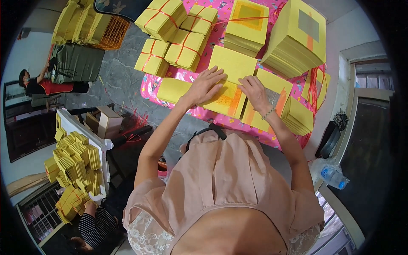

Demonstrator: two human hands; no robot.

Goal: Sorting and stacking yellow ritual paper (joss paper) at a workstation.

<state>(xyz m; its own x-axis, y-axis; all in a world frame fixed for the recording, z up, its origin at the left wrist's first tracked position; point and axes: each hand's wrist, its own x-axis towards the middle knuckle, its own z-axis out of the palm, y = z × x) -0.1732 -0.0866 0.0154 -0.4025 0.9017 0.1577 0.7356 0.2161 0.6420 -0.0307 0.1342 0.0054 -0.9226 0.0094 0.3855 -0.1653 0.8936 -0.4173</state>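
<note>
A plain yellow paper sheet (pixel 233 63) lies in front of me across the far part of a yellow sheet with an orange printed patch (pixel 225 102). My left hand (pixel 205 86) rests flat on the paper's left side, fingers stretched out. With fingers bent, my right hand (pixel 255 92) pinches the plain sheet near its right corner. Beneath my right wrist is another pile of yellow paper with a silver square and orange print (pixel 277 97). Left of my left hand lies a plain yellow paper stack (pixel 173 90).
The pink patterned table cover (pixel 208 114) also bears bundles tied with red string (pixel 183 49), tall printed stacks (pixel 293 38) and red strings (pixel 313 87). Folded yellow paper covers a side table (pixel 78 159), beside a person in striped sleeves (pixel 98 227). Another person (pixel 55 87) stands farther off.
</note>
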